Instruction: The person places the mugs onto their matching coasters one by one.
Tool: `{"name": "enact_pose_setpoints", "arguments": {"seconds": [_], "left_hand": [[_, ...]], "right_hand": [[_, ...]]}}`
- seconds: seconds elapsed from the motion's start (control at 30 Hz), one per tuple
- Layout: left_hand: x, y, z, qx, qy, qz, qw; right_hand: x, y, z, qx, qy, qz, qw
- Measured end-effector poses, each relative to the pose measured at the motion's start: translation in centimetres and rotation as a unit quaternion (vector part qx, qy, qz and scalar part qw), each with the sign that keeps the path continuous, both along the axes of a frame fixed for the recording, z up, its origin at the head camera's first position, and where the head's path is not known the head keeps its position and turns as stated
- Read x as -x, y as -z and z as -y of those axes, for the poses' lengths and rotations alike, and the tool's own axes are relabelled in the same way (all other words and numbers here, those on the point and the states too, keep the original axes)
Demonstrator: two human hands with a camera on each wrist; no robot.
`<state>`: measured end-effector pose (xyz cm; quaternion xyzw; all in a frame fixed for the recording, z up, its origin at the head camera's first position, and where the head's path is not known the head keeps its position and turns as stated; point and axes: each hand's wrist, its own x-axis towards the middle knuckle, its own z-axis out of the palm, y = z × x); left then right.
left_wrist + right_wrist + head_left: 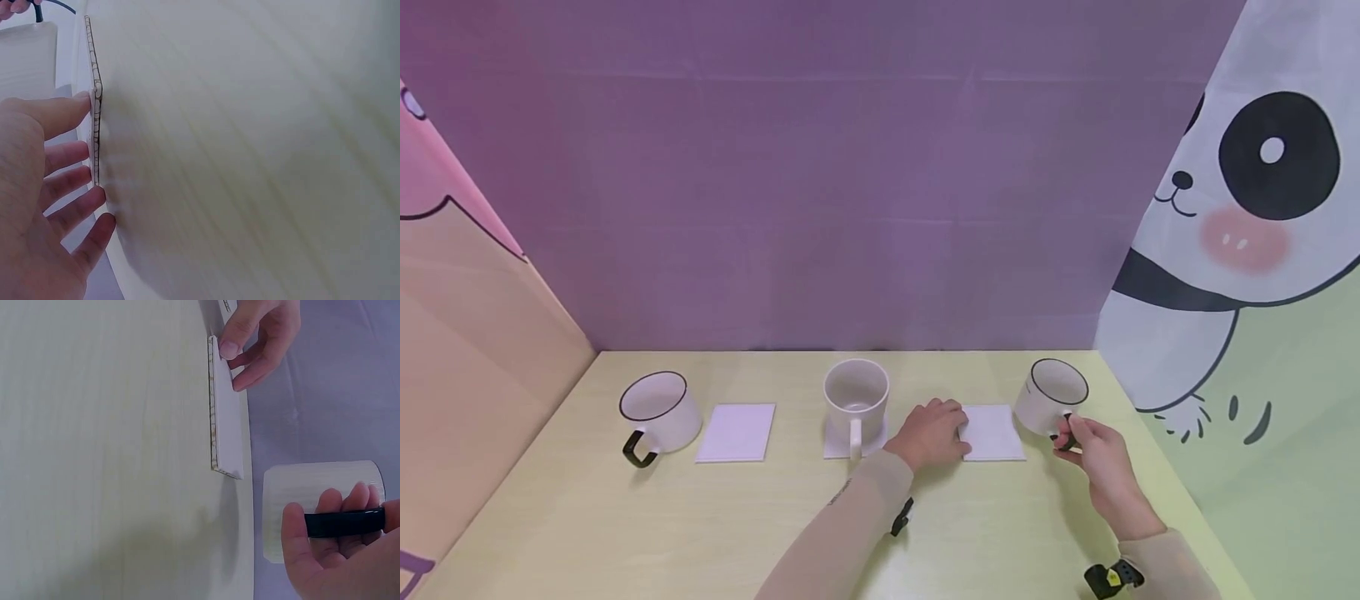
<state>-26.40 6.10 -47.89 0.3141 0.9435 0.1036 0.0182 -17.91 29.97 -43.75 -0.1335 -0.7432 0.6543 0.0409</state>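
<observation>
My right hand (1103,462) grips the black handle (345,523) of a white mug with a dark rim (1037,407). The mug is held slightly above the table at the right, its opening facing up. Just left of it lies a square white coaster (996,433). Fingertips of my left hand (931,433) touch that coaster's left side, with the fingers fairly straight in the left wrist view. To the left of this hand, a plain white mug (857,396) stands on another white coaster (835,444), its handle toward me.
Farther left, a third white coaster (735,433) lies on the pale wooden table (700,525). Beside it stands a white mug with a dark rim and black handle (672,422). A purple backdrop (850,183) rises behind the table, with printed cloth walls at both sides.
</observation>
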Motion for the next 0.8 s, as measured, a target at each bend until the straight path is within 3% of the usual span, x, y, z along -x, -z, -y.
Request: {"name": "enact_pose_setpoints", "arguments": {"seconds": [0.8], "left_hand": [[0.2, 0.3, 0.1, -0.013, -0.002, 0.002, 0.9999]], "right_hand": [[-0.4, -0.6, 1.8, 0.014, 0.004, -0.013, 0.9998]]}}
